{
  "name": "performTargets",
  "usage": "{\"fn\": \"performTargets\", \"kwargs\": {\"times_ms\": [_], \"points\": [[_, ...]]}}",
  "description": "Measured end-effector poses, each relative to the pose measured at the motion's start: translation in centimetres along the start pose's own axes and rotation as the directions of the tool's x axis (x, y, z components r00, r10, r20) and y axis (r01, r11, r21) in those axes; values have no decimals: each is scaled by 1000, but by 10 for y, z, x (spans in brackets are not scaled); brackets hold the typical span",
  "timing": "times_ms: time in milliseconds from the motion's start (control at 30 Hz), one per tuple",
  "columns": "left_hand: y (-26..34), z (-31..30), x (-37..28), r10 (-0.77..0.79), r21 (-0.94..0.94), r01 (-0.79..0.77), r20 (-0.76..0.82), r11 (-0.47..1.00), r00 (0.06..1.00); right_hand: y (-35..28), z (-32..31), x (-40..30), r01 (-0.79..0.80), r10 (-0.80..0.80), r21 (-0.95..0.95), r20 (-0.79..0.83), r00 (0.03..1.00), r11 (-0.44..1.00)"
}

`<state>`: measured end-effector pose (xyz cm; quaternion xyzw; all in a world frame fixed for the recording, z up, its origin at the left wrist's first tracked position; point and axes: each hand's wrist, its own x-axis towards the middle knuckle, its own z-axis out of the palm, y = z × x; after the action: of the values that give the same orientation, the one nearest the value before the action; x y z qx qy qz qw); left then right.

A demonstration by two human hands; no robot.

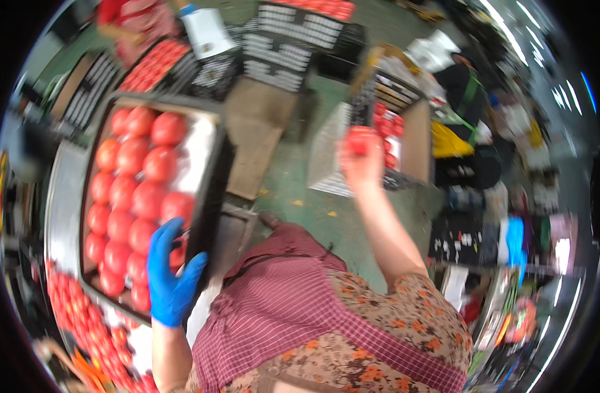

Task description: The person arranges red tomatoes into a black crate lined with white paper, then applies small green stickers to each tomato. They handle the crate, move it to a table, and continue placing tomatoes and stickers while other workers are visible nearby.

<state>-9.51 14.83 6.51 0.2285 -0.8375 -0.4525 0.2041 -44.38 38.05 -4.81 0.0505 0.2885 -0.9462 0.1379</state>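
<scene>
Several rows of red tomatoes (123, 196) lie in a black-rimmed shallow crate (216, 162) on my left, over a pale liner that shows at its upper right. My left hand (171, 277), in a blue glove, reaches over the crate's near right side. Its thumb and fingers curve around a tomato (179, 253) at that edge; the glove partly covers it. Out to the right, my bare right hand (361, 162) is shut on another red tomato (360, 139), slightly blurred. It is above the left side of an open box (417, 142) with more tomatoes (390, 125) inside.
Stacked black crates (277, 54) stand ahead, beside a flattened cardboard piece (253, 137). Another person (142, 24) is at the upper left by a tomato crate (155, 64). Small tomatoes (91, 329) lie at the lower left. Bags and goods (457, 142) crowd the right side.
</scene>
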Motion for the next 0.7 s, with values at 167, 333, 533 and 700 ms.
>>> {"fn": "performTargets", "kwargs": {"times_ms": [167,333,533,700], "points": [[14,3,17,82,100,-91,87,991,993,-20,-17,37,-166,139,-502,-92,986,849],[5,0,27,-98,-106,91,-69,990,993,82,154,-23,592,316,-675,733,602,440],[-57,-1,55,-153,-225,42,-504,973,850,199,245,5,943,586,311,788,-189,-114],[-64,-9,48,-238,-120,207,-552,971,799,225,256,3,901,658,425,703,-268,-88]]}}
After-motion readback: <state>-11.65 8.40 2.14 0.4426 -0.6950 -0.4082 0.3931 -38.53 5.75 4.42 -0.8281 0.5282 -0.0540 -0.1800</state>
